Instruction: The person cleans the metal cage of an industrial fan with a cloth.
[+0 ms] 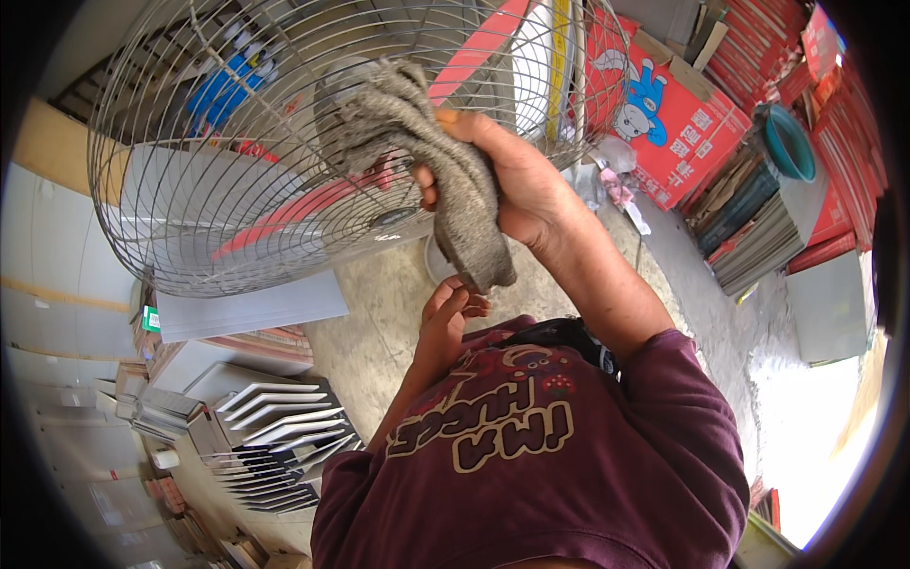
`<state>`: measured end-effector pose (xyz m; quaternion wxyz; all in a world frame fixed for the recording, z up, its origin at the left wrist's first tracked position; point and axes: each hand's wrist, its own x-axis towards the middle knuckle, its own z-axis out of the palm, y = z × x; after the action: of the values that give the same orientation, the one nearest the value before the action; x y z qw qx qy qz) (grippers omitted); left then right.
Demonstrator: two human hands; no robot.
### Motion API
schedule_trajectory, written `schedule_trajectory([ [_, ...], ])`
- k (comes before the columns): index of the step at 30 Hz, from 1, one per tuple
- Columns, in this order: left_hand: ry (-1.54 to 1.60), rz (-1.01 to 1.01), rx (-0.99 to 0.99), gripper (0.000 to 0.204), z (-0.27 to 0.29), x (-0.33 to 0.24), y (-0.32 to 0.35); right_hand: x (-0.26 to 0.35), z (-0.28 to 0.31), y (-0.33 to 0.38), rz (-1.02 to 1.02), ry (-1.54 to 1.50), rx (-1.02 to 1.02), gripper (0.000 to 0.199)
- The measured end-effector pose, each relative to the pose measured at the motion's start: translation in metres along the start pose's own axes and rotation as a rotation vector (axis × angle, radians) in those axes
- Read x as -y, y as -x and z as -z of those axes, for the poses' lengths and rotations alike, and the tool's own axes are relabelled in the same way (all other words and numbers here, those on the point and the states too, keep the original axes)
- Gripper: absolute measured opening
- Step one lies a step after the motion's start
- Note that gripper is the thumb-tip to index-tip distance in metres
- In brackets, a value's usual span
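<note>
A bunched grey cloth [464,190] is gripped in my right hand [519,180], with the thumb on its near side and fingertips curling round the far side. Its upper folds lie against the large round wire guard of a fan [152,142], and its other end hangs down toward my body. At that lower end is my left hand [445,318], its fingers curled and meeting the tip of the cloth; part of their contact is hidden. Red and grey surfaces show through the guard's wires.
Red printed cartons [664,123] and a teal basin [789,142] on stacked boards stand at the right. A pale flat panel [251,308] lies under the guard at left. Below it is a rack of white-edged sheets [284,417]. Concrete floor [365,322] shows between.
</note>
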<state>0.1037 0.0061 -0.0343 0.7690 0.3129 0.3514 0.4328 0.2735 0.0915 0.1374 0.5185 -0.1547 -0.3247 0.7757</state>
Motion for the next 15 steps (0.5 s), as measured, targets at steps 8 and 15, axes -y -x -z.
schedule_trajectory([
  [8, -0.045, 0.044, 0.047, 0.037, -0.009, 0.000, -0.006, 0.006, 0.069, 0.030, 0.132, -0.124, -0.157, 0.032],
  [15, -0.056, 0.066, 0.080, 0.034, -0.013, 0.003, -0.011, -0.016, 0.156, 0.052, 0.122, -0.439, -0.395, 0.027],
])
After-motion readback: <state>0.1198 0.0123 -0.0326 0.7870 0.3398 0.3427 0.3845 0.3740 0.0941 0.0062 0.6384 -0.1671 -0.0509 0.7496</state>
